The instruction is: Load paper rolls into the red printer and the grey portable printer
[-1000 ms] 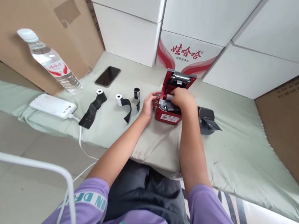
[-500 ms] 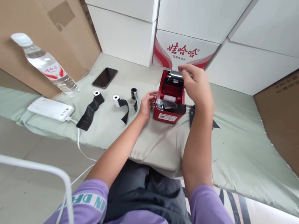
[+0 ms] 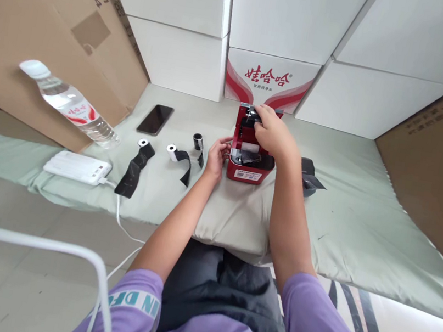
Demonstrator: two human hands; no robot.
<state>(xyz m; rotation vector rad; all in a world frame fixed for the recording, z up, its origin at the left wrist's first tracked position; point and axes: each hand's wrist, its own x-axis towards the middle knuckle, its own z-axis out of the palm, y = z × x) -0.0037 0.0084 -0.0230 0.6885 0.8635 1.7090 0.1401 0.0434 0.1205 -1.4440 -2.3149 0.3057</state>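
A small red printer (image 3: 248, 171) sits on a pale green cloth (image 3: 346, 223) with its lid (image 3: 249, 116) raised. A white paper roll (image 3: 250, 147) lies in its bay. My right hand (image 3: 270, 132) rests over the raised lid, fingers curled on its top edge. My left hand (image 3: 216, 157) holds the printer's left side. Three small rolls with black strips lie to the left: one (image 3: 138, 160), a second (image 3: 179, 158), a third (image 3: 198, 145).
A black phone (image 3: 154, 119), a lying water bottle (image 3: 70, 104) and a white power bank (image 3: 76, 167) with a cable are at the left. A black wrapper (image 3: 310, 177) lies right of the printer. White cartons (image 3: 268, 78) and brown cardboard (image 3: 442, 165) ring the cloth.
My right hand left the paper bay, rose to the top of the raised lid, and now sits lower over it. My left hand stayed on the printer's side.
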